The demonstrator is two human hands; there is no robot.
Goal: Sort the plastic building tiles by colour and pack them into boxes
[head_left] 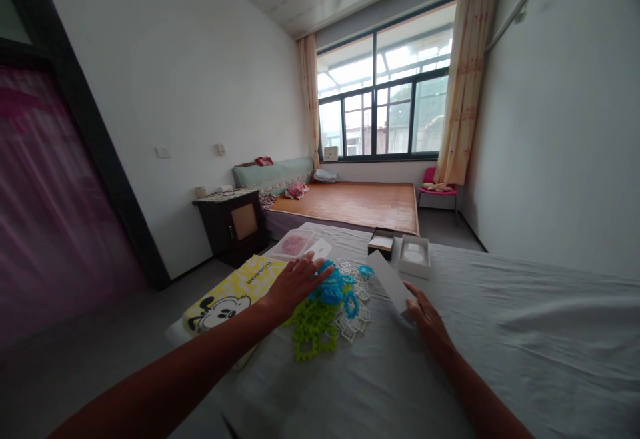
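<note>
My left hand (pixel 299 280) is stretched out with its fingers apart, palm down, over the edge of a pile of blue plastic pieces (pixel 334 284); whether it touches them I cannot tell. Below the blue ones lie green plastic pieces (pixel 316 325), and flat white lattice pieces (pixel 354 322) spread out to their right. My right hand (pixel 426 312) grips a flat white rectangular box (pixel 391 280) by its near end, tilted above the sheet. Just past my left fingertips is a white card (pixel 320 247), beside a clear tub (pixel 294 244) with pink contents.
A yellow box (pixel 235 292) with a cartoon dog lies left of the pieces. At the back stand an open black box (pixel 381 244) and an open white box (pixel 415 255). A wrinkled grey sheet (pixel 525 332) covers the surface. Beyond are a bed (pixel 350 202) and a dark cabinet (pixel 230 225).
</note>
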